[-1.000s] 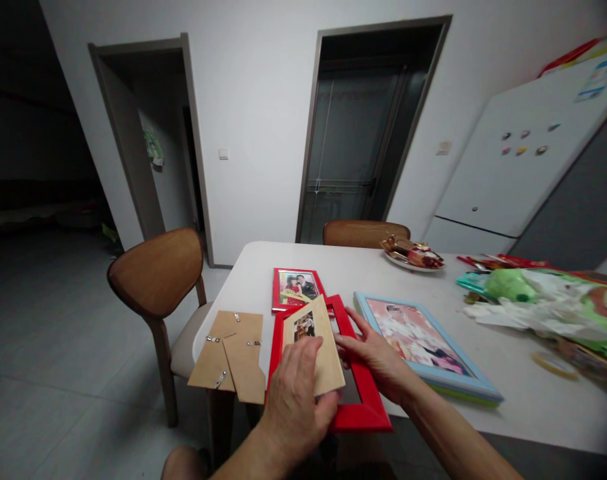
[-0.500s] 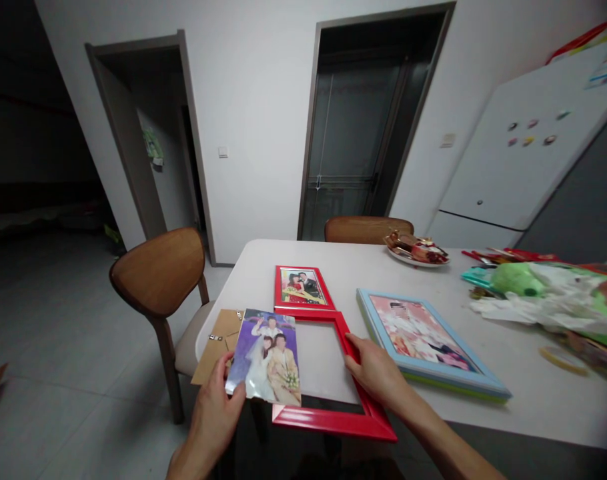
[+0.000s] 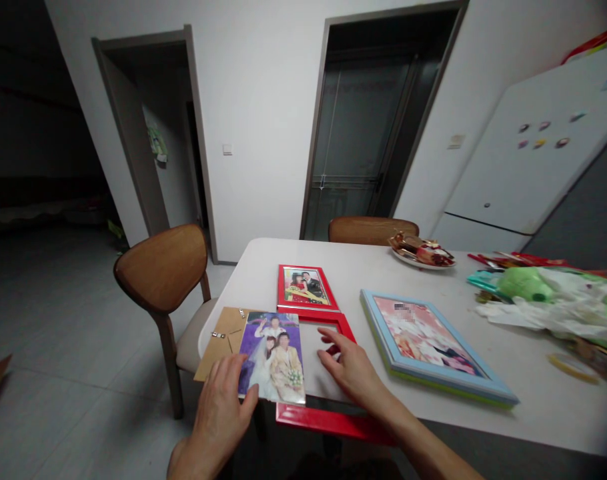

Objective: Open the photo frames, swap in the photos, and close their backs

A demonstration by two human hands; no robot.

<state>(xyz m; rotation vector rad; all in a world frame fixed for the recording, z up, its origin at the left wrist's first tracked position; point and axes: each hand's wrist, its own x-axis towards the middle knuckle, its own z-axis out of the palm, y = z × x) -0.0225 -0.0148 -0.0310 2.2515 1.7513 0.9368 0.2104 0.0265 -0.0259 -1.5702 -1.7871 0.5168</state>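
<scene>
A glossy wedding photo [image 3: 276, 367] lies over the left side of a red picture frame [image 3: 333, 421], hiding part of it. The frame's middle opening shows bare tabletop, and its near edge juts past the table. My left hand [image 3: 218, 393] rests at the photo's lower left corner, fingers apart and touching its edge. Under the photo's left side is a brown backing board [image 3: 223, 343] with metal clips. Above the frame's opening hovers my right hand [image 3: 351, 370], fingers spread and holding nothing. A smaller red-framed photo [image 3: 306, 287] touches the frame's far side.
Right of the red frame lies a light blue picture frame [image 3: 433, 340] stacked on a green-edged one. Farther off are a plate [image 3: 421, 257] of items, a green bag-like bundle [image 3: 533, 287] and a tape roll [image 3: 573, 369]. A wooden chair [image 3: 163, 273] stands at the left.
My right hand has let go of the red frame's right side and moved left over its opening. My left hand has loosened from its pinch on the photo and flattened out.
</scene>
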